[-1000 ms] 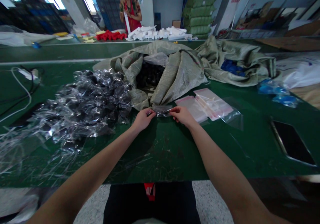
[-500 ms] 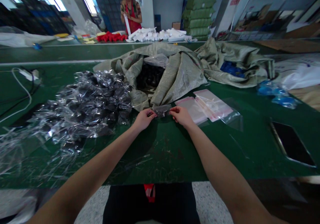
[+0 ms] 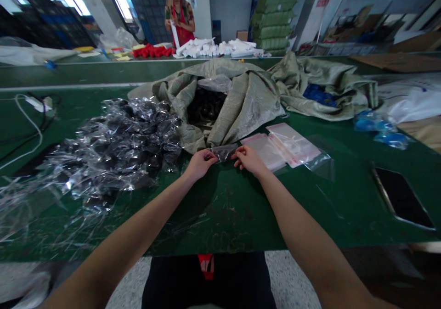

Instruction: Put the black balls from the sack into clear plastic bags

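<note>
1. Green table [image 3: 220, 217]: grey sack [image 3: 248, 93] at the middle, heap of bagged dark parts [image 3: 117, 148] to its left.
2. Left hand [image 3: 199, 163] and right hand [image 3: 248, 159] each pinch one end of a small clear bag [image 3: 223, 152] (contents dark, unclear), just before the sack.

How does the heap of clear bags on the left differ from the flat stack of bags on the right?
The crinkled heap of clear plastic bags holds dark items and sprawls wide; the flat stack of red-edged clear bags looks empty, lies neat and is far smaller. Both rest on the green table.
</note>
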Motion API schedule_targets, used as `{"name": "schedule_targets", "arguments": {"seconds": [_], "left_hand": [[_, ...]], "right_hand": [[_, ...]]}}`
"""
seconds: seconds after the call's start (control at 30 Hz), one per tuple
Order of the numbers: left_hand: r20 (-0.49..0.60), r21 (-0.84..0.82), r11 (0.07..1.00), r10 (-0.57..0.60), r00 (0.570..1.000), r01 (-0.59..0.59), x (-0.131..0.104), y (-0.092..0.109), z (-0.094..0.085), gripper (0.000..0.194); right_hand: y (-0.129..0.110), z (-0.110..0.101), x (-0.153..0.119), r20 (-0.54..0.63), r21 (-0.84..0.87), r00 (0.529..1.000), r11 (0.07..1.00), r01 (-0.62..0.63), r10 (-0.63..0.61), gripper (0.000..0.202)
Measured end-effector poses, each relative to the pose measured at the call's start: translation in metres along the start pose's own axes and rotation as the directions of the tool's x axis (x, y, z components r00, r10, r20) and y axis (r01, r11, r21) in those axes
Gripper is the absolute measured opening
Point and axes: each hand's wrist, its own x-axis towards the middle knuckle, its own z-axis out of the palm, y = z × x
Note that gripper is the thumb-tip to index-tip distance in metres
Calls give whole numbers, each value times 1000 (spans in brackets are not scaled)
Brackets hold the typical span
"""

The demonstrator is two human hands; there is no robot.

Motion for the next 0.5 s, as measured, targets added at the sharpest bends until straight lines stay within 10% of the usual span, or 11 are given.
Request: {"name": "schedule_targets", "arguments": {"seconds": [0.5], "left_hand": [[87, -148, 968, -191, 978, 202, -8, 21, 2, 15]], "right_hand": [[4, 1, 0, -95, -113, 980, 980, 165, -176, 9]]}}
